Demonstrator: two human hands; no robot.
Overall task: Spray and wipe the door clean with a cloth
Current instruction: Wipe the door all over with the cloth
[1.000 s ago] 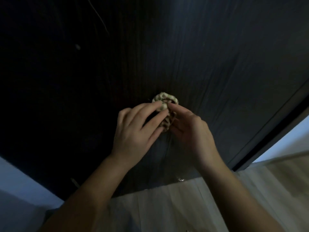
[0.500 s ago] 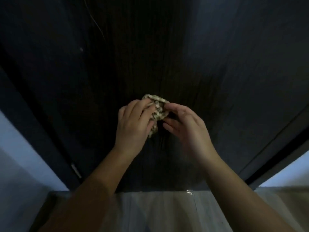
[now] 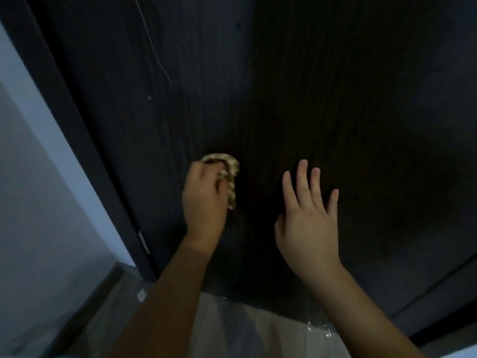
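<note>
Your left hand (image 3: 205, 200) is gripping a bunched, patterned cloth (image 3: 229, 177) against the dark wood-grained door (image 3: 309, 99). Your right hand (image 3: 308, 220) is hovering beside it, fingers (image 3: 302, 182) straight and spread.

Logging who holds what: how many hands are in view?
2. The left hand grips the cloth at the door; the right hand, open, is beside it, holding nothing.

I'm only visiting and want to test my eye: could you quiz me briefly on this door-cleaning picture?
1. Which hand grips the cloth? A the left hand, B the right hand, C both.
2. True or false: the right hand has straight, spread fingers and holds nothing.
3. Fill in: the crumpled cloth is held up to the dark ____.
Key: 1 A. 2 true. 3 door.
</note>
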